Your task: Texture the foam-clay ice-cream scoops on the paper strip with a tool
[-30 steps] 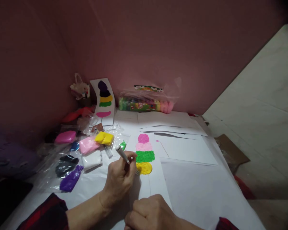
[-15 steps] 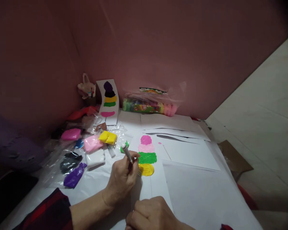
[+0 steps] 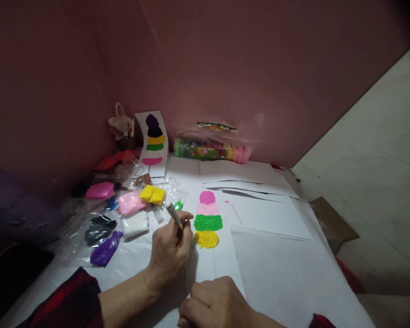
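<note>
green band: rough, ridged | sheet: matt paper | purple packet: glossy plastic

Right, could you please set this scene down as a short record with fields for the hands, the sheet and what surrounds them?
Left hand: holds a pen-like tool
Right hand: curled, at the near part of the sheet; any contents hidden
Sheet: white, lying flat
Patches, near to far: yellow patch, green patch, light pink patch, bright pink patch
To the left: yellow packet, white packet, purple packet
At the back: second sheet with coloured patches, clear bag
</note>
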Demonstrator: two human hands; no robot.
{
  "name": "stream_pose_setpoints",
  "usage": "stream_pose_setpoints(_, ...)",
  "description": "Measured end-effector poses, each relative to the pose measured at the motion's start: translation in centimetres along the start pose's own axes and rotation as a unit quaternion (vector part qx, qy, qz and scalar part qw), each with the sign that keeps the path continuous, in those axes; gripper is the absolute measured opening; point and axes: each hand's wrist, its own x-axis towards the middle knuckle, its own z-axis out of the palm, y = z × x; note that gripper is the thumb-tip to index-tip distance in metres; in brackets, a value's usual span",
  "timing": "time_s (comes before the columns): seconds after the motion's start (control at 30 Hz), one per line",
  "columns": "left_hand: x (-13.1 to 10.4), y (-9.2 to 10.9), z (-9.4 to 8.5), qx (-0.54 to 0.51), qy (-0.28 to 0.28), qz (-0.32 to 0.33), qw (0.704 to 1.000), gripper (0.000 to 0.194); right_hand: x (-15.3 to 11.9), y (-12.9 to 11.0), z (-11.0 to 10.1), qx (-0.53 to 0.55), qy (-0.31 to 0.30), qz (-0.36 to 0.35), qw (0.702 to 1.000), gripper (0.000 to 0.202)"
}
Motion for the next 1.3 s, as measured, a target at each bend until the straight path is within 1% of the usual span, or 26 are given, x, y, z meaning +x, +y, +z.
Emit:
stream_pose_setpoints(0.1,0.0,0.0,0.0,-0.006,0.013,0.0,1.0,0.013,0.0,0.0,-0.1,-0.001,-0.008,0.001,1.0,0.043)
stream_pose_setpoints(0.17,0.0,0.0,0.1,-0.015,0.014,-0.014,1.0,0.012,0.0,0.0,-0.1,0.001,-0.013,0.004,1.0,0.043)
stream_pose_setpoints(0.33,-0.1,0.3,0.3,-0.068,-0.018,-0.063,0.996,0.008,-0.1,-0.1,0.0,0.007,-0.01,0.01,1.0,0.045)
stream_pose_setpoints(0.43,-0.2,0.3,0.3,-0.083,-0.038,-0.077,0.993,0.01,-0.1,0.0,0.1,0.006,-0.02,0.006,1.0,0.043)
stream_pose_setpoints(0.6,-0.4,-0.1,0.3,-0.073,-0.042,-0.072,0.994,0.01,-0.1,0.1,0.0,0.008,-0.009,0.004,1.0,0.044)
stream_pose_setpoints(0.73,-0.4,-0.2,0.3,-0.043,-0.04,-0.067,0.996,0.008,-0.2,0.0,0.1,0.002,-0.013,0.002,1.0,0.041)
stream_pose_setpoints(0.87,-0.2,-0.1,0.3,-0.027,-0.014,-0.04,0.999,0.008,-0.1,0.0,0.0,0.003,-0.019,0.001,1.0,0.039)
stream_pose_setpoints(0.9,-0.2,0.0,0.3,-0.032,-0.003,-0.039,0.999,0.009,0.0,0.0,-0.2,0.009,-0.013,-0.001,1.0,0.038)
stream_pose_setpoints(0.97,-0.2,0.2,0.2,-0.059,0.013,-0.035,0.998,0.01,0.2,0.1,-0.7,0.033,0.017,0.006,0.999,0.033)
stream_pose_setpoints(1.0,-0.3,0.3,0.1,-0.079,0.018,-0.021,0.996,0.011,0.3,0.1,-1.1,0.051,0.045,0.021,0.997,0.028)
stream_pose_setpoints(1.03,-0.3,0.5,0.0,-0.099,0.014,0.001,0.995,0.013,0.4,0.2,-1.4,0.068,0.08,0.053,0.993,0.022)
stream_pose_setpoints(1.07,-0.4,0.7,-0.1,-0.119,0.007,0.037,0.992,0.015,0.5,0.2,-1.8,0.08,0.105,0.101,0.986,0.017)
stream_pose_setpoints(1.1,-0.5,0.9,-0.3,-0.129,-0.003,0.08,0.988,0.017,0.6,0.2,-2.1,0.079,0.124,0.146,0.978,0.016)
stream_pose_setpoints(1.13,-0.5,1.2,-0.5,-0.135,-0.04,0.109,0.984,0.015,0.6,0.2,-2.3,0.056,0.139,0.184,0.971,0.018)
stream_pose_setpoints(1.2,-0.6,1.6,-1.0,-0.159,-0.118,0.15,0.969,0.011,0.6,0.1,-2.5,0.017,0.133,0.193,0.972,0.022)
stream_pose_setpoints(1.27,-0.6,1.9,-1.3,-0.147,-0.121,0.19,0.963,0.012,0.5,-0.1,-2.3,-0.01,0.132,0.191,0.973,0.017)
stream_pose_setpoints(1.3,-0.6,1.9,-1.3,-0.139,-0.121,0.208,0.961,0.014,0.4,-0.1,-2.2,-0.014,0.142,0.192,0.971,0.013)
